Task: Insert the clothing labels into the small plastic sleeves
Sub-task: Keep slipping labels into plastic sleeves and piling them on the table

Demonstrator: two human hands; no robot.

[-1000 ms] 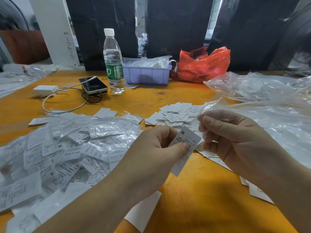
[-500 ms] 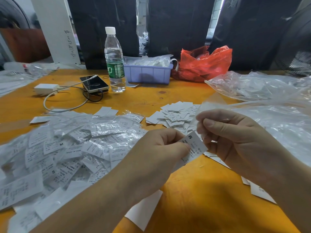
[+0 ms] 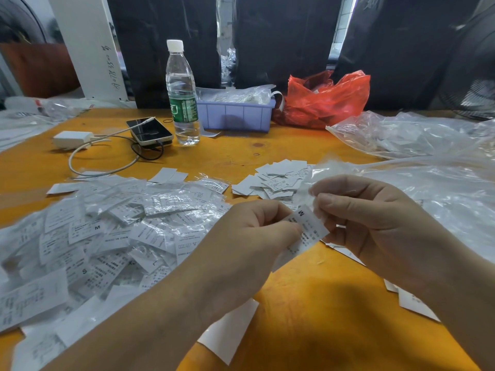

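Head view, one frame inspected. Your left hand (image 3: 257,231) pinches a white label (image 3: 305,231) between thumb and curled fingers; the label is tilted, its "M" end pointing up and right. Your right hand (image 3: 375,223) pinches a clear plastic sleeve (image 3: 314,180) just above that end. Label and sleeve meet at your right fingertips; whether the corner has entered the mouth cannot be told.

Handling, as judged: the label is a light strip of paper or fabric, stiff enough to push only if gripped near the leading end; held far back it would likely buckle. The sleeve is thin, limp, slippery film; its mouth probably needs parting between thumb and finger, and gripping near the open edge would keep it from collapsing.

Surroundings: a heap of sleeved labels (image 3: 107,231) lies to the left and nearer, a small stack of loose labels (image 3: 273,180) just beyond your hands, and large clear bags (image 3: 428,188) crowd the right. Bare orange table (image 3: 321,303) sits directly beneath and nearer than your hands, giving room to work. Farther off stand a water bottle (image 3: 182,95), a phone (image 3: 150,131) and a purple tray (image 3: 235,116), well apart from the work.
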